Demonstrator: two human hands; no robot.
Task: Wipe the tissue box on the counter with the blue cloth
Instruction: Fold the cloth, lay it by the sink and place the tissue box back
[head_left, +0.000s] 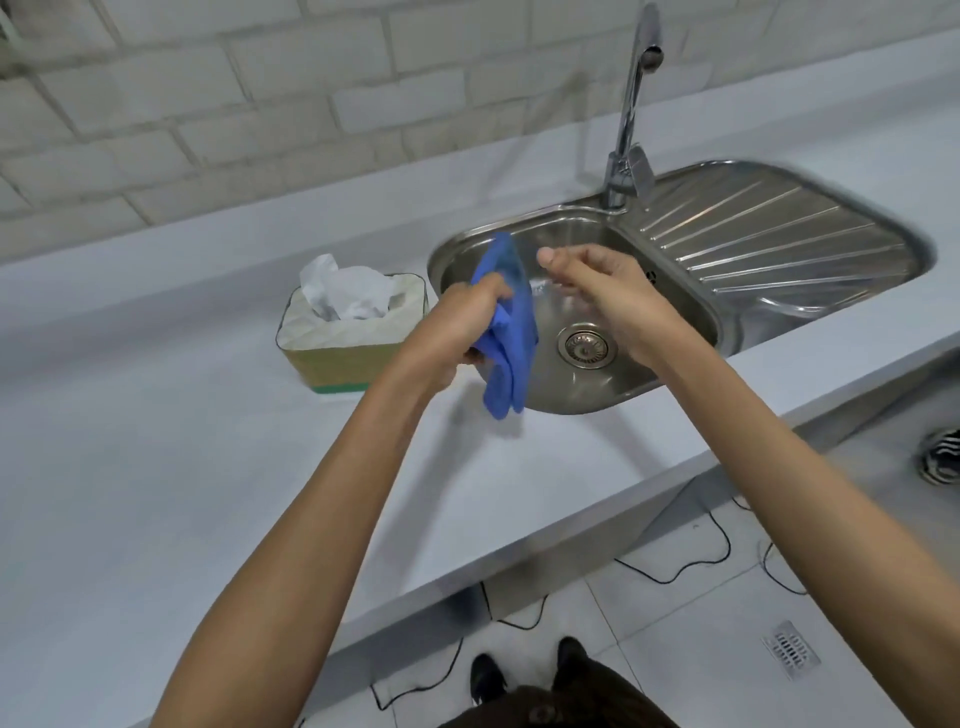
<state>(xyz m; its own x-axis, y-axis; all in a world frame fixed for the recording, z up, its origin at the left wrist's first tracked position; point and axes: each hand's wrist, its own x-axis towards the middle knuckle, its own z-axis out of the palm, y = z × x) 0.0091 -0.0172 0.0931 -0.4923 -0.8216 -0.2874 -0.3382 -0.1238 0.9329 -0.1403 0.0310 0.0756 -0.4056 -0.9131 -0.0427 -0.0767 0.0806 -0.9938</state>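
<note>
The person's left hand (470, 322) is closed around the blue cloth (506, 332), which it holds bunched at mid-length so that one end stands up above the fist and the longer end hangs loose below it, over the near-left rim of the sink (670, 384). The right hand (597, 283) is raised beside it above the basin with the fingers loosely curled and nothing visibly held; its thumb tip is close to the cloth's upper end but apart from it. The tissue box (345, 338) sits on the counter (182, 467) just left of the sink, a white tissue standing out of its top opening, and it lies to the left of the cloth-holding fist and slightly farther from the person, close beside the knuckles in this view. Its long axis runs roughly left to right along the counter, tilted a little with the back wall. The left hand is plainly the nearer of the two, so the coming move is likely a short carry leftward and down to bring the hanging cloth onto the box's top or right end; the loose tissue could snag if the cloth drags across the opening
</note>
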